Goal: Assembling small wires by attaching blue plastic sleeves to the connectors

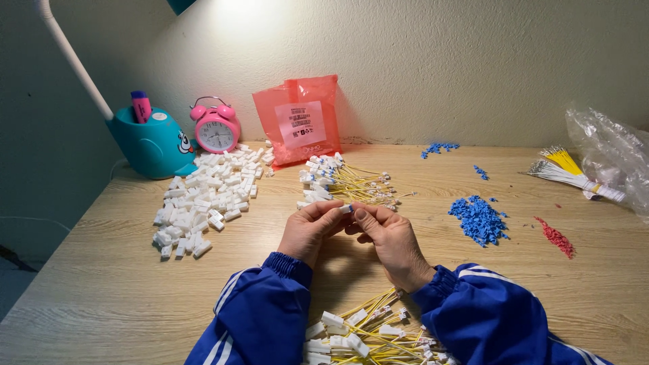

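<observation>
Both hands meet mid-table: left hand (309, 230) and right hand (391, 238) pinch one small white connector (345, 209) between fingertips, above the wooden table (122, 284). White housings pile (203, 199) far left, blue clips (478, 220) right, yellow-wired bundles (348, 182) just beyond.

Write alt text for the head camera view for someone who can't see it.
Two hands in blue sleeves, left hand and right hand, pinch a small white connector together above a wooden desk. Around them lie white connector housings, yellow-wired assemblies, blue clips, a pink alarm clock and a red bag.
</observation>
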